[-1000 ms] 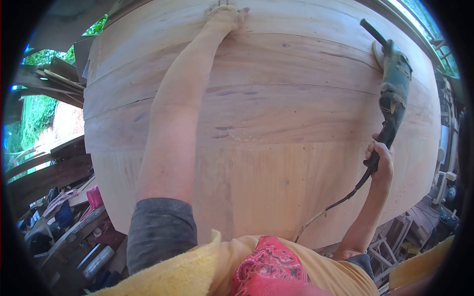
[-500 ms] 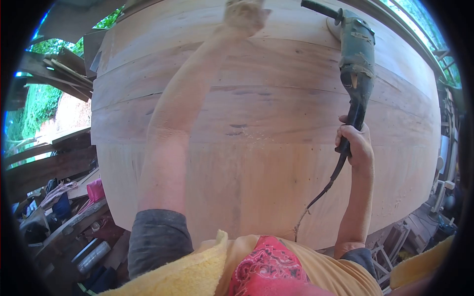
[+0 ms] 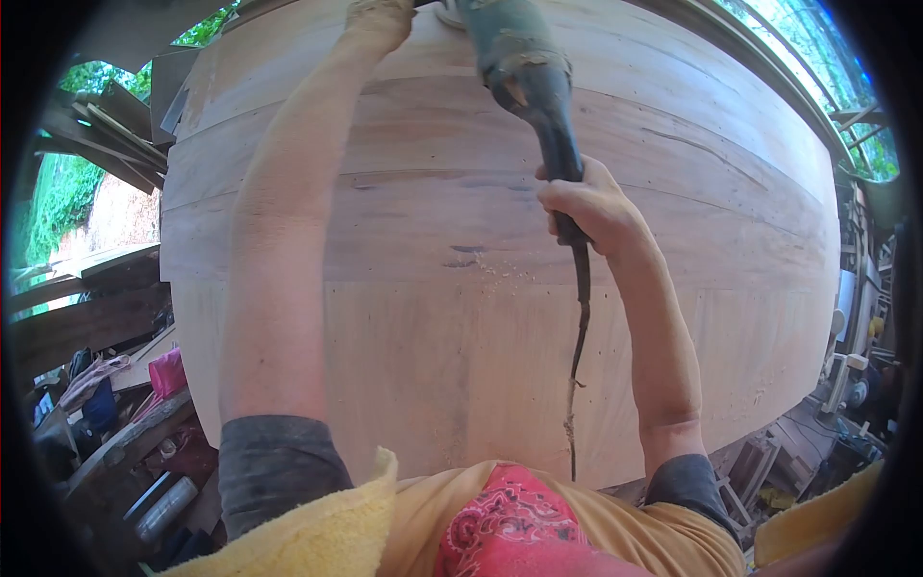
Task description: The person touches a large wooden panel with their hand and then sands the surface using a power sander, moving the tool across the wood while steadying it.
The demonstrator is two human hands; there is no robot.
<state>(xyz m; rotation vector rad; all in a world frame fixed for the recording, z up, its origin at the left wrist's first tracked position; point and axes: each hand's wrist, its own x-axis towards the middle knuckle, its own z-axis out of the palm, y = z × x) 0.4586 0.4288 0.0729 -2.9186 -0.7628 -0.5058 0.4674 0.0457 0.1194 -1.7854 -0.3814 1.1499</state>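
Green power tool [image 3: 514,38] above a pale wooden panel [image 3: 404,375], its rear grip [image 3: 556,159] in our right hand [image 3: 591,207].
We have that hand closed round the grip; the tool's body reaches away ahead of it, and the cord [image 3: 584,313] trails back from it toward us. Ahead and to its left is our left hand [image 3: 380,21], beside the tool's front end; the view cuts it off, so we cannot tell how its fingers stand. Pale flecks [image 3: 507,276] lie on the panel, left of the right hand.
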